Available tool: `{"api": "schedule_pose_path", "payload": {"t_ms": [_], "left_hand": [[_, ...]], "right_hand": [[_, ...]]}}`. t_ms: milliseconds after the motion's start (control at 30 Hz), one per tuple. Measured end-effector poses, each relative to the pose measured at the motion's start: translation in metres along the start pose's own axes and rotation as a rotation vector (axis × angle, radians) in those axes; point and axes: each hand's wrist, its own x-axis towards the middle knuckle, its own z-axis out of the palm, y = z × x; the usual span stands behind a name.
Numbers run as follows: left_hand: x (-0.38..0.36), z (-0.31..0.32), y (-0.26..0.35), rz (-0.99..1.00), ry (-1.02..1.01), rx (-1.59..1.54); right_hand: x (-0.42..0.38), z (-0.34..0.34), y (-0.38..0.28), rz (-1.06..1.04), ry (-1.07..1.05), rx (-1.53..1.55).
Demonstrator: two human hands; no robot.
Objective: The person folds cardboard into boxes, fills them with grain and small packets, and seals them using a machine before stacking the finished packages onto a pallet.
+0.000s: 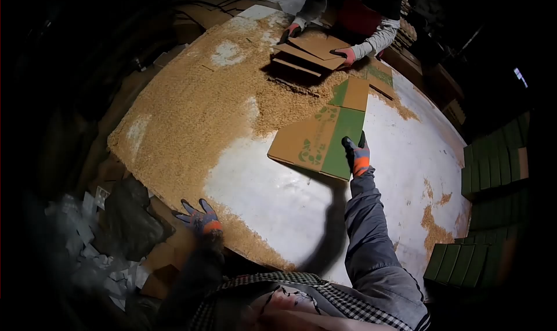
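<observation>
My right hand (357, 155), in a grey and orange work glove, grips the right edge of a flattened cardboard box (304, 136). This box is brown with a green band and green printing, and it is tilted above the white tabletop (249, 174). My left hand (201, 217), gloved alike, is at the table's near left edge with its fingers spread and nothing in it. Beside it lies a layer of tan, shaving-like flakes (174, 122).
Across the table a person in red gloves holds a brown cardboard box (316, 49) over the flakes. Green boxes (458, 264) are stacked at the right. A dark bag (130, 221) and white scraps (78, 229) lie at the lower left.
</observation>
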Motion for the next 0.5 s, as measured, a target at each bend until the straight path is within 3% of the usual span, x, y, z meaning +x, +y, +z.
{"api": "schedule_pose_path", "payload": {"t_ms": [100, 167, 233, 300, 333, 367, 400, 433, 467, 500], "left_hand": [[0.001, -0.004, 0.0, 0.028, -0.041, 0.06], [0.002, -0.003, -0.002, 0.059, -0.045, 0.023], [0.003, -0.001, -0.003, 0.051, -0.064, 0.01], [0.005, -0.005, -0.003, 0.033, -0.08, -0.003], [0.005, -0.013, -0.001, 0.021, -0.129, -0.035], [0.007, -0.019, 0.002, 0.003, -0.173, -0.07], [0.007, -0.023, 0.003, -0.027, -0.171, -0.079], [0.006, -0.026, 0.002, 0.0, -0.175, -0.017], [0.009, -0.027, 0.002, 0.028, -0.171, 0.046], [0.012, -0.028, 0.003, -0.001, -0.154, 0.041]], "right_hand": [[-0.015, -0.02, -0.06, 0.346, -0.041, 0.05], [-0.028, -0.052, -0.072, 0.347, 0.064, -0.057], [-0.028, -0.083, -0.056, 0.133, 0.092, 0.108], [-0.024, -0.093, -0.053, 0.282, 0.113, 0.075], [-0.014, -0.091, -0.025, 0.233, 0.083, 0.107], [-0.002, -0.066, -0.011, 0.173, 0.115, 0.115], [0.015, -0.037, 0.002, 0.254, 0.116, 0.018], [0.035, 0.016, 0.014, 0.128, 0.165, 0.087], [0.057, 0.074, 0.013, 0.317, 0.208, 0.198], [0.082, 0.141, 0.015, 0.262, 0.194, 0.217]]}}
